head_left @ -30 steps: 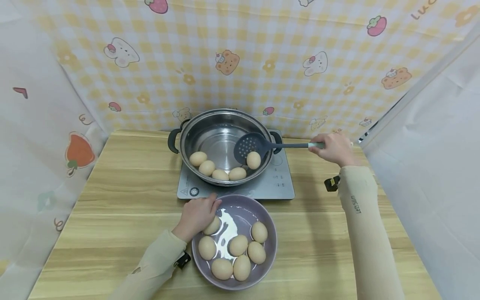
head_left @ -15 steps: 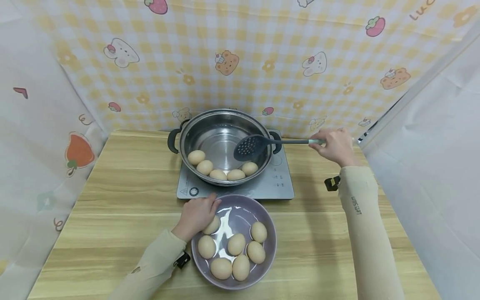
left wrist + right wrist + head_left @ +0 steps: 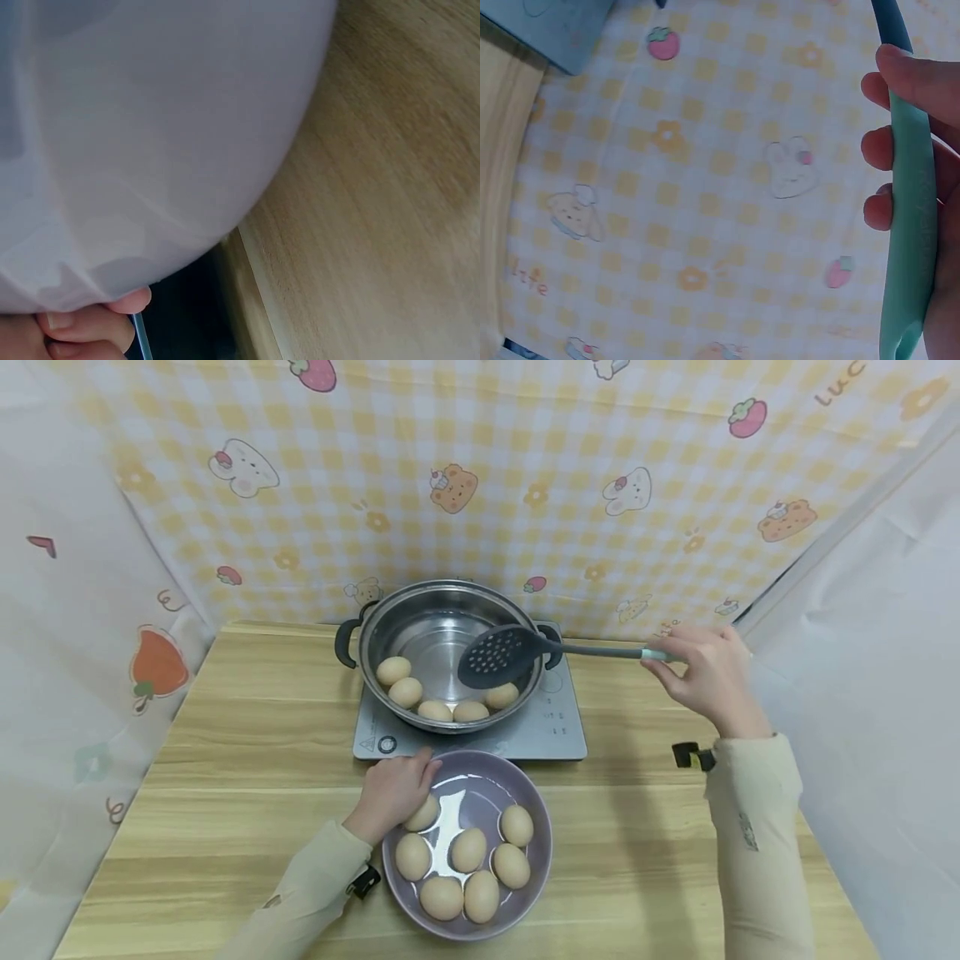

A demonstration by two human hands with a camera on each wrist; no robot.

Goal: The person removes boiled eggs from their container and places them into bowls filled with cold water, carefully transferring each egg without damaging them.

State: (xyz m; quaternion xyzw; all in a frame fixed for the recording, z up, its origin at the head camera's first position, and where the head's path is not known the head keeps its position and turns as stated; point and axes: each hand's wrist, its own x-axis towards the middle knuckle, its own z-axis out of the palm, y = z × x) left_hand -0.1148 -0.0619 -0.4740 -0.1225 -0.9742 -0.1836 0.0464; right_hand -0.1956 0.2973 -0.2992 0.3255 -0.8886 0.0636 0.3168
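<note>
My right hand (image 3: 705, 672) grips the mint-green handle (image 3: 911, 210) of a dark slotted skimmer (image 3: 495, 656). The skimmer's bare head hangs over the inside of a steel pot (image 3: 450, 587), with no egg on it. Several brown eggs (image 3: 406, 692) lie along the near side of the pot's bottom. Below the pot, my left hand (image 3: 393, 793) holds the upper left rim of a purple bowl (image 3: 542, 868); its curled fingers (image 3: 90, 326) show under the bowl's side in the left wrist view. Several eggs (image 3: 482, 896) sit in the bowl, one partly hidden behind this hand.
The pot stands on a flat grey induction cooker (image 3: 566, 727), and its black side handle (image 3: 345, 642) sticks out left. A yellow checked cloth (image 3: 525, 452) hangs right behind. Wooden tabletop (image 3: 247, 743) extends to both sides.
An egg has rolled off the skimmer to join the others in the pot. My right hand has then drawn right and turned, lifting the skimmer slightly. The left hand stays put.
</note>
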